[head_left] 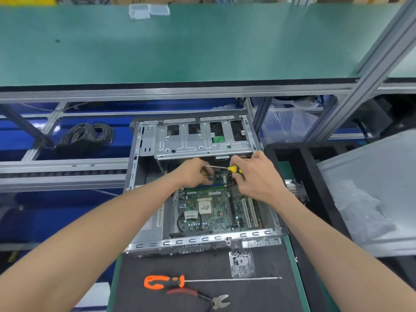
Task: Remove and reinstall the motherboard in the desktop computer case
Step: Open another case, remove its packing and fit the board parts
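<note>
Both of my hands are reaching into the open desktop computer case (144, 242), which lies on its side on the dark mat of the desk (299, 278). My left hand (195, 174) sits over the far edge of the motherboard (216, 210), its fingers curled down around something small and dark that I cannot make out. My right hand (256, 176) grips a yellow-handled screwdriver (234, 169), fingers wrapped on the handle, with the thin shaft pointing left toward the left hand. The motherboard is inside the case, lying flat in its bay, green with a square chip near the middle and white expansion slots on the right. A metal drive cage (202, 140) spans the far part of the case. On the mat just in front of the case lie an orange-handled screwdriver (166, 281), red-handled cutters (202, 297) and a small clear bag (242, 263). A black tray (315, 176) stands beside the case on the right.
</note>
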### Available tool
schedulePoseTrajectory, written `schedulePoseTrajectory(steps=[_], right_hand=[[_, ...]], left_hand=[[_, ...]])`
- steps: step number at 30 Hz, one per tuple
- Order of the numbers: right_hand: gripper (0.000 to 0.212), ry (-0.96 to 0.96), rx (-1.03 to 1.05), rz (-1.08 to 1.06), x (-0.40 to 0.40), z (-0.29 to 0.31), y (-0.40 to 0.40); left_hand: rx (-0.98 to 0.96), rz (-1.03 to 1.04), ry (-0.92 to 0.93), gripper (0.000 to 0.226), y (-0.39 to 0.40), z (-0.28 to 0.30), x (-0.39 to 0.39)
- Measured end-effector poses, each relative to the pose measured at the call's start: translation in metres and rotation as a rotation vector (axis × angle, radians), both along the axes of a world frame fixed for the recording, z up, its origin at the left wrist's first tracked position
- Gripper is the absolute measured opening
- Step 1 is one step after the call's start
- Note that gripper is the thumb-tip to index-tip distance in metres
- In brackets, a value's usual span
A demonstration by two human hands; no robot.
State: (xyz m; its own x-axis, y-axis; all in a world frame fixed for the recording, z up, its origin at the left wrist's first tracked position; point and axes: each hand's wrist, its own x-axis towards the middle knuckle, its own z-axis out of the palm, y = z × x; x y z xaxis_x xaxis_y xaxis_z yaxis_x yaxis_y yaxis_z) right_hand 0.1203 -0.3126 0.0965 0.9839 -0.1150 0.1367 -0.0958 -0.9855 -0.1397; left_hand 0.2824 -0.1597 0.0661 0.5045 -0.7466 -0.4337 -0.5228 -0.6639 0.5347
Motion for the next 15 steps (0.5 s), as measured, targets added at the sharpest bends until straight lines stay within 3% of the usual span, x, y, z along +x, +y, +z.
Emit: schedulePoseTrajectory(steps=[9, 15], right_hand=[[0.027, 0.165, -0.222, 0.090, -0.003, 0.014, 0.012], [0.034, 0.251, -0.295, 0.144, -0.012, 0.020, 0.018]], left_hand=[[0.042, -0.029, 0.101, 0.060, 0.031, 0.027, -0.028], [0.005, 0.039, -0.047, 0.059, 0.042, 0.024, -0.049]])
